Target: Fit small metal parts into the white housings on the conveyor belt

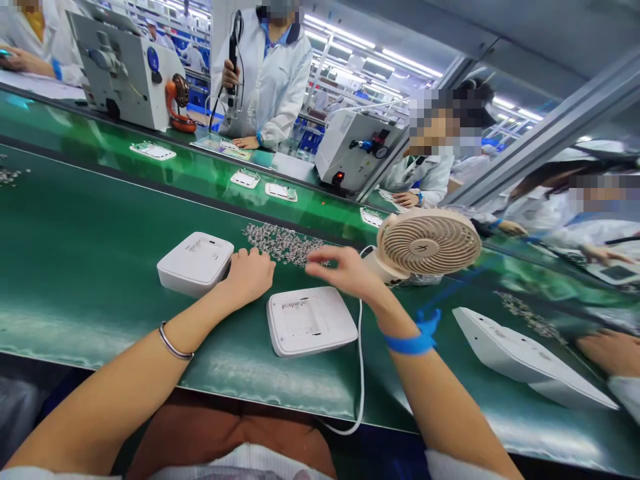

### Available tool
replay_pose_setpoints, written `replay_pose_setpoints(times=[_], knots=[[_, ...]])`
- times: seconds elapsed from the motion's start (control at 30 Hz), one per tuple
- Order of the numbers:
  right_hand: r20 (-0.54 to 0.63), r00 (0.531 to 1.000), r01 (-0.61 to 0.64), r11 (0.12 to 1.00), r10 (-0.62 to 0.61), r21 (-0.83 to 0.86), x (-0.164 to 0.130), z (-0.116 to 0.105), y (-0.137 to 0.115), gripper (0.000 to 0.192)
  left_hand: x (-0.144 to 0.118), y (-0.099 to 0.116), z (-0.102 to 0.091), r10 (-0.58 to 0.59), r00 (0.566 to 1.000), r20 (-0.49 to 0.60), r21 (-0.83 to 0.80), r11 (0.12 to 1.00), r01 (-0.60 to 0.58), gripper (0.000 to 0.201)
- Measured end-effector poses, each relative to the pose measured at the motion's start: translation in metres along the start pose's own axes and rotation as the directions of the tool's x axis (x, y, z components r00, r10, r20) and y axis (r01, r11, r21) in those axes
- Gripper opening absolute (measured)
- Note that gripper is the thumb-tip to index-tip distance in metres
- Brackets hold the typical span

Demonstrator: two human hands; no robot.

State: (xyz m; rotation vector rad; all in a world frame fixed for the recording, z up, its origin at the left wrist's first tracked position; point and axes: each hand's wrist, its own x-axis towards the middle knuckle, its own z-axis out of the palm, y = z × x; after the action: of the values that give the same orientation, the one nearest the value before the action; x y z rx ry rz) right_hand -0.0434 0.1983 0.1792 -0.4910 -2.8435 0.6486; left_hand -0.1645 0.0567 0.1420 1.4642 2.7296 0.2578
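My left hand (249, 273) rests with curled fingers on the green belt (85, 267), touching the right side of a white plastic housing (195, 262). My right hand (343, 269) hovers, fingers pinched, at the near edge of a heap of small silver screws (280, 241); whether it holds a screw I cannot tell. A second white housing (310, 321) lies flat on the belt just below both hands. A blue strap (413, 340) circles my right wrist and a thin bangle (173, 345) my left.
A beige desk fan (427, 243) stands right of my right hand, its white cable (360, 373) hanging over the belt edge. Another white housing (525, 357) lies at the right. Co-workers in white coats, grey machines (125, 67) and several white parts line the far side.
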Motion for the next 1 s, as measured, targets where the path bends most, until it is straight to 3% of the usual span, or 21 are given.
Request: replay_pose_setpoints(times=[0.03, 0.07, 0.17, 0.43, 0.57, 0.67, 0.73, 0.87, 1.0], knots=[[-0.107, 0.982, -0.164, 0.984, 0.156, -0.065, 0.019, 0.003, 0.013, 0.010, 0.000, 0.001, 0.001, 0.009, 1.000, 0.001, -0.013, 1.000, -0.009, 0.040], [-0.151, 0.960, -0.250, 0.964, 0.235, -0.089, 0.037, 0.008, 0.025, 0.013, 0.000, 0.002, 0.002, 0.016, 1.000, 0.002, -0.023, 1.000, -0.016, 0.041], [-0.185, 0.917, -0.379, 0.918, 0.354, -0.120, 0.075, 0.024, 0.048, 0.014, -0.002, 0.005, 0.006, 0.029, 1.000, 0.002, -0.043, 0.999, -0.029, 0.040], [-0.147, 0.872, -0.489, 0.843, 0.467, -0.224, 0.112, 0.036, 0.051, 0.019, 0.001, 0.008, 0.009, 0.060, 0.998, -0.003, -0.163, 0.985, -0.059, 0.043], [-0.154, 0.856, -0.516, 0.828, 0.493, -0.217, 0.122, 0.038, 0.051, 0.019, -0.005, 0.013, 0.008, 0.239, 0.970, 0.039, -0.290, 0.932, -0.218, 0.049], [-0.197, 0.859, -0.503, 0.850, 0.472, -0.157, 0.120, 0.035, 0.051, 0.017, -0.011, 0.017, 0.012, 0.443, 0.893, 0.082, -0.416, 0.829, -0.373, 0.068], [-0.250, 0.866, -0.467, 0.880, 0.434, -0.089, 0.113, 0.029, 0.053, 0.016, -0.014, 0.019, 0.014, 0.500, 0.861, 0.096, -0.490, 0.777, -0.396, 0.069], [-0.355, 0.865, -0.351, 0.933, 0.354, 0.076, 0.080, 0.017, 0.064, 0.017, -0.018, 0.018, 0.013, 0.468, 0.878, 0.100, -0.577, 0.746, -0.332, 0.072], [-0.400, 0.844, -0.295, 0.933, 0.356, 0.208, 0.028, 0.017, 0.081, 0.017, -0.019, 0.019, 0.010, 0.368, 0.919, 0.144, -0.562, 0.794, -0.231, 0.070]])
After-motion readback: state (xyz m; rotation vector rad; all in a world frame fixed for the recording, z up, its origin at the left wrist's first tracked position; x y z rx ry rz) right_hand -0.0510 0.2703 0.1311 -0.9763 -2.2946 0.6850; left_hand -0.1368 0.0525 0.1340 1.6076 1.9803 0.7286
